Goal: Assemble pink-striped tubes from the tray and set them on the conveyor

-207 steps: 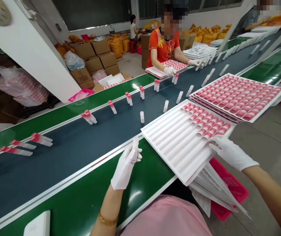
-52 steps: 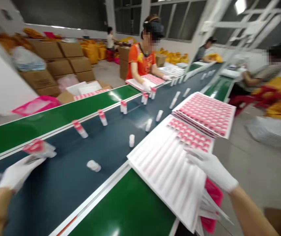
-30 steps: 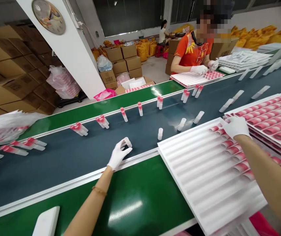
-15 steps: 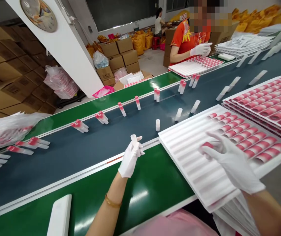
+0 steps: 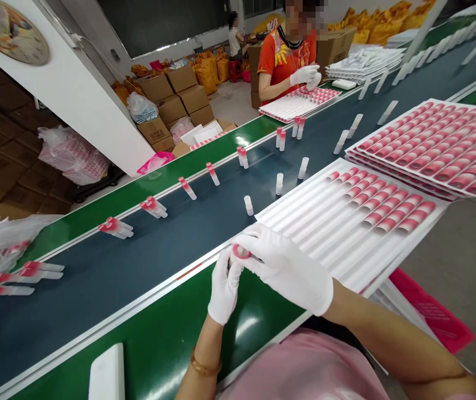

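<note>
My left hand (image 5: 224, 289), in a white glove, is closed with its fingertips up against my right hand. Between thumb and fingers, my gloved right hand (image 5: 290, 266) pinches a pink cap (image 5: 242, 253), its round end facing me. The small white tube in my left hand is mostly hidden by the cap and fingers. Right of my hands lies a white ridged tray (image 5: 300, 230) with rows of pink-and-white caps (image 5: 388, 203) on its far side. Just beyond my hands, a short white tube (image 5: 248, 205) stands on the dark conveyor belt (image 5: 196, 233).
A stack of filled cap trays (image 5: 438, 144) lies at the right. Pink-topped tubes (image 5: 153, 206) line the belt's far side. Across it, a co-worker in an orange top (image 5: 290, 61) handles another tray (image 5: 279, 108). A white box-like object (image 5: 107, 372) lies on the green near ledge (image 5: 158, 339).
My right hand has moved left from over the tray, bringing the pink cap to my left hand. The view has shifted, and the co-worker's two hands are now together.
</note>
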`<state>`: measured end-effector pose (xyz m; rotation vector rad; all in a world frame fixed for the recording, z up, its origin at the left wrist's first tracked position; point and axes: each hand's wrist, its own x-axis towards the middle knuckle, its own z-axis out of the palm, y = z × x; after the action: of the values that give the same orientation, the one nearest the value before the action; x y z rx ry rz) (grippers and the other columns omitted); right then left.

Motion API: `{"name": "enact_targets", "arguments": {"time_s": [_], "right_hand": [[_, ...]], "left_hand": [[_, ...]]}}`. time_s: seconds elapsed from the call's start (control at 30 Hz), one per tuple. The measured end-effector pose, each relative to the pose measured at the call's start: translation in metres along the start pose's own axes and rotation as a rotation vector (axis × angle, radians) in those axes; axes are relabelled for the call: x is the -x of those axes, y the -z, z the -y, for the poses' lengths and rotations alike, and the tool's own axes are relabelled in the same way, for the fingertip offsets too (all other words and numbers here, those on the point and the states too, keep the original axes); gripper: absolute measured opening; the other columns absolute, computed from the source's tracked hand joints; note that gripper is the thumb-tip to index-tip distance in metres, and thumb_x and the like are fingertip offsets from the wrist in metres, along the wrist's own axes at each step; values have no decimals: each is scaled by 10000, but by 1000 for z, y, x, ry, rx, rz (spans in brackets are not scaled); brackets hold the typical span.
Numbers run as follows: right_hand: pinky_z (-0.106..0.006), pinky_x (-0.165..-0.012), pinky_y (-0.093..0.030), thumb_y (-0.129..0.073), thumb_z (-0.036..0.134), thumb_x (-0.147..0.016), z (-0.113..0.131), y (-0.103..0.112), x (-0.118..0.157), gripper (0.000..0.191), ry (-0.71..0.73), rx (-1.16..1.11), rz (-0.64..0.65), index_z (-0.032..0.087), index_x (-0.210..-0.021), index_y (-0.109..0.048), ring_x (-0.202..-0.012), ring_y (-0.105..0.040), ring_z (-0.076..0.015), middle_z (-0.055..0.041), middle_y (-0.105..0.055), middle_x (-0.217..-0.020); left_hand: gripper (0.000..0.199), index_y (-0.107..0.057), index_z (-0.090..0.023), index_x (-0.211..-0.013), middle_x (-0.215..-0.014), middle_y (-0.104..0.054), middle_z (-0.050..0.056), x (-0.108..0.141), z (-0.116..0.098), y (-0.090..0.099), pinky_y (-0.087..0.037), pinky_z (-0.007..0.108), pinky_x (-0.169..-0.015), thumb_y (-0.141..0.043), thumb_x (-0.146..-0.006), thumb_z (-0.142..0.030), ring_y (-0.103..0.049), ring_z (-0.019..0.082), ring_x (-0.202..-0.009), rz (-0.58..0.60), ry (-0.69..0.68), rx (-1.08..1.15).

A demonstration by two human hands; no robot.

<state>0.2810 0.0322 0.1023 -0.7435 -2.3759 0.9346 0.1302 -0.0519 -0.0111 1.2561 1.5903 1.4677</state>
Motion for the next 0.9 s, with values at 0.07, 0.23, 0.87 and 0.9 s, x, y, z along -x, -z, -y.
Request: {"name": "enact_targets", "arguments": {"time_s": [0.07, 0.23, 0.87, 0.9], "right_hand": [[-270, -829, -475, -501, 97, -975, 1, 3, -1, 164, -29, 8, 30, 167, -1058, -625, -948, -599, -168, -55, -599, -1091], [-270, -757, -460, -503, 126, -989, 1, 6, -4, 133, -92, -41, 74, 170, -891, -582, -853, -585, -148, -25, -579, -993], [-336, -935, -440, -536, 9, -938, -23, 20, -12, 207, 142, -190, 245, 153, -1045, -640, -1012, -567, -202, -56, -630, -1097], [-334, -929, -439, -539, 15, -939, -23, 20, -13, 196, 135, -190, 246, 154, -1035, -639, -1009, -568, -201, -55, -630, -1092]], "left_hand": [[468, -646, -213, -1238, -1110, -675, 97, -2, 7, 1, -499, 365, -898, -524, -941, -553, -629, 240, -967, 12, -14, -6], [448, -670, -208, -1202, -1078, -684, 96, -1, 23, 3, -517, 358, -869, -560, -925, -543, -639, 235, -930, 17, -3, 40], [257, -691, -215, -1095, -963, -654, 42, -3, 16, 8, -517, 287, -785, -579, -953, -398, -595, 176, -842, 121, 8, 83], [255, -698, -213, -1077, -957, -650, 42, -3, 16, 8, -513, 284, -786, -579, -953, -401, -592, 177, -846, 122, 15, 80]]}}
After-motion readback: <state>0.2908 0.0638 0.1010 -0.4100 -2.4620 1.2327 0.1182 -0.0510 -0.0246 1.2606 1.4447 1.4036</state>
